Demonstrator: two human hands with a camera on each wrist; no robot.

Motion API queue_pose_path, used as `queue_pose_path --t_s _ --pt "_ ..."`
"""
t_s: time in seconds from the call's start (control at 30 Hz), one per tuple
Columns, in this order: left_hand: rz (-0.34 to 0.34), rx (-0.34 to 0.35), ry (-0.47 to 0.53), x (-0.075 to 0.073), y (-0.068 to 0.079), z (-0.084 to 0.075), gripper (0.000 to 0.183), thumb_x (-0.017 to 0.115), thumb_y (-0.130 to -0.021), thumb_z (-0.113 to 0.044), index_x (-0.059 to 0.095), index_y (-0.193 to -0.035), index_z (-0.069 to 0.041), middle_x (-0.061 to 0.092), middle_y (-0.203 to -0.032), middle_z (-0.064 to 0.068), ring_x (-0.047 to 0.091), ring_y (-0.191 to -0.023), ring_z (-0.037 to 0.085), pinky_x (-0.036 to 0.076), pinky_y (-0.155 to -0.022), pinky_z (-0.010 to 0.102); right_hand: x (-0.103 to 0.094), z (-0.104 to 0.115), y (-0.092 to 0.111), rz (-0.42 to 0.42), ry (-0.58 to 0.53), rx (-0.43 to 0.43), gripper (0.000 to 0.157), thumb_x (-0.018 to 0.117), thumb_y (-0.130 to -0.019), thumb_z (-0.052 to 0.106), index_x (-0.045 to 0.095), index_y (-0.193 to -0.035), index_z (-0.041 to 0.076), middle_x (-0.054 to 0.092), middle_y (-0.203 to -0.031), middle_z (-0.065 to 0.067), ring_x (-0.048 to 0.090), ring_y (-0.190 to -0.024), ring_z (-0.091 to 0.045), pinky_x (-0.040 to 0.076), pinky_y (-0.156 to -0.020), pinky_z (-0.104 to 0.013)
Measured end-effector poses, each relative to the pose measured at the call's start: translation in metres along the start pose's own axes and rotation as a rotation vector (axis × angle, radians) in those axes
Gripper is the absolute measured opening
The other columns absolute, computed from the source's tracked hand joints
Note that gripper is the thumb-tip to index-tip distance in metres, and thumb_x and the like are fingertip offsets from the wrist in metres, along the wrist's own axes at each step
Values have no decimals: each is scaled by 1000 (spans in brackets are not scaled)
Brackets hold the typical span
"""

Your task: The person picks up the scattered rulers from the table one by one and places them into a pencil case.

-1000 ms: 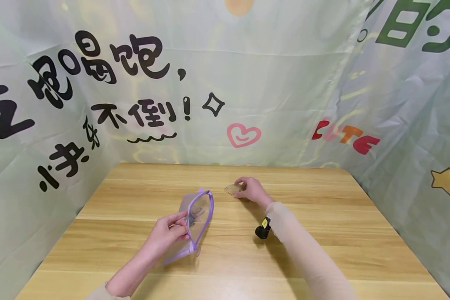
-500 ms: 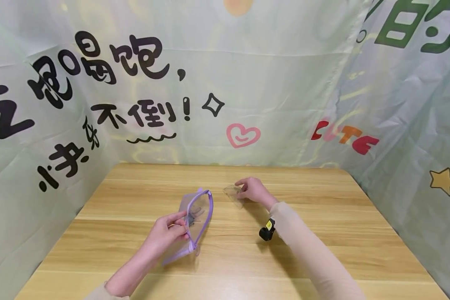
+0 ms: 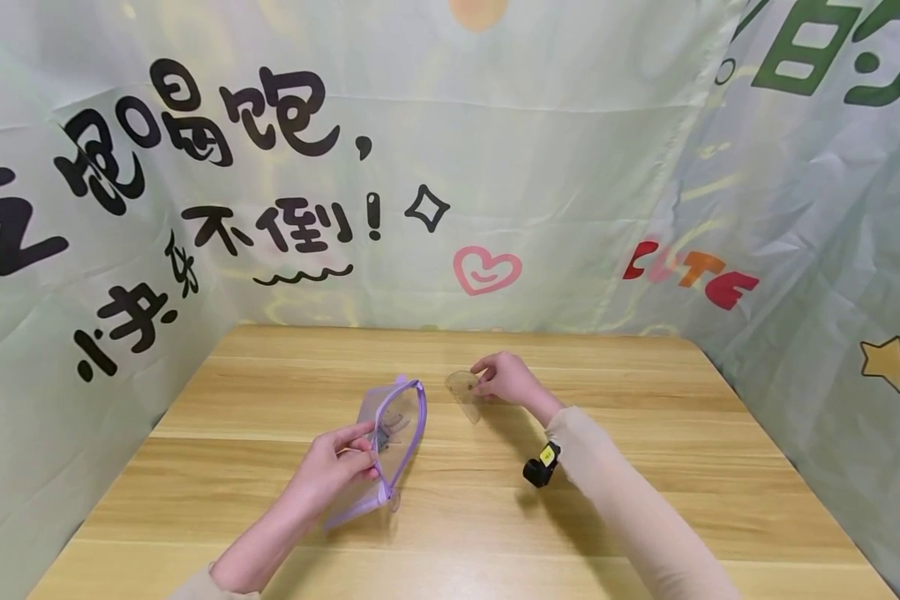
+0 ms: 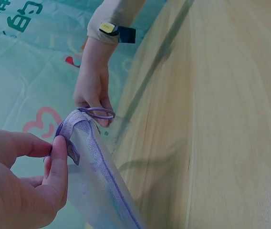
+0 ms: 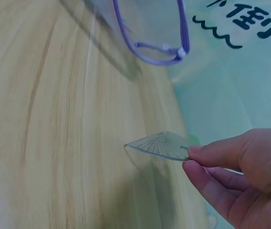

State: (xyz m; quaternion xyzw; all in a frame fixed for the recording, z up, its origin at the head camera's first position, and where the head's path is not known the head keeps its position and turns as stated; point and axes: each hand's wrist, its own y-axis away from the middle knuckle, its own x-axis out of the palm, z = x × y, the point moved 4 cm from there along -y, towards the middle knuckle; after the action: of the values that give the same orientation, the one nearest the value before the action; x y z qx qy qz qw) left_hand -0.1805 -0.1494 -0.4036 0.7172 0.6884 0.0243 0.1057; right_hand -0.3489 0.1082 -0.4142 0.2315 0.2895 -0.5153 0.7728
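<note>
My left hand (image 3: 337, 462) pinches the near side of a see-through pouch with a purple zip edge (image 3: 423, 404), left of the table's middle. The pouch's mouth gapes toward the right, and small dark items (image 3: 384, 435) show through its wall. In the left wrist view, thumb and finger grip the pouch's purple-trimmed end (image 4: 68, 129), by a small loop. Farther back on the right, my right hand (image 3: 512, 379) holds a clear protractor (image 3: 462, 392) between thumb and fingers. Fanned angle lines show on this protractor (image 5: 159, 145) in the right wrist view; its gripped end is hidden.
The wooden table (image 3: 645, 467) spreads beneath both hands. A pale printed curtain (image 3: 555, 167) hangs behind it and along the sides. A black and yellow wrist camera (image 3: 542, 465) juts from the right sleeve.
The protractor has turned in my right hand, from nearly edge-on to showing more of its face. My right wrist has tilted and shifted slightly right. Left hand and pouch look unmoved.
</note>
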Motion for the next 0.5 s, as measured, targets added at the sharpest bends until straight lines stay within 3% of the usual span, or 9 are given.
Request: queue_pose_path --t_s 0.3,0.5 --pt "0 6 -4 1 0 0 56 59 -86 5 47 -140 10 56 -93 6 61 -77 14 59 -71 19 -1 9 12 -1 -32 -50 35 71 -85 0 66 -120 -3 69 -87 -17 71 -67 -24 64 -66 -35" --pt "8 11 -9 0 0 0 56 60 -86 4 47 -140 10 56 -93 6 61 -77 13 59 -71 19 0 16 22 43 -137 -51 36 67 -88 -2 63 -124 -5 64 -90 -16 71 -73 -29 64 -74 -43"
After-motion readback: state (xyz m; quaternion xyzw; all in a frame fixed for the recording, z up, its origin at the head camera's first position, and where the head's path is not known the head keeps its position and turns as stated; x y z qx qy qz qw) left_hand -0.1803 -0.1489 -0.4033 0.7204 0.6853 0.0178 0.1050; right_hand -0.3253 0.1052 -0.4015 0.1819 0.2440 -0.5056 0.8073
